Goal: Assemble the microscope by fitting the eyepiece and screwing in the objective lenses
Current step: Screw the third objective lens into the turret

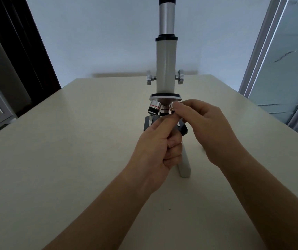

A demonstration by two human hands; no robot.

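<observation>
Small objective (171,107): I see it under the nosepiece (165,97) at its 4 o'clock edge, tilted outward; I judge it is being threaded in.
Right hand (205,127): pinched closed on the small objective from 3 o'clock, fingertips on its barrel so it can be twisted.
Left hand (158,147): curled closed from 6 o'clock, thumb up beside the lens tip; I cannot tell whether it touches the lens or grips anything.
Fitted objectives (154,108): two hang at 8 and 6 o'clock, seemingly seated.
Eyepiece (167,0): cut off at 12 o'clock; seating unverifiable.
Stage (148,123): mostly hidden behind my hands.
Tabletop (54,159): carries the microscope base (185,165), partly covered.
</observation>
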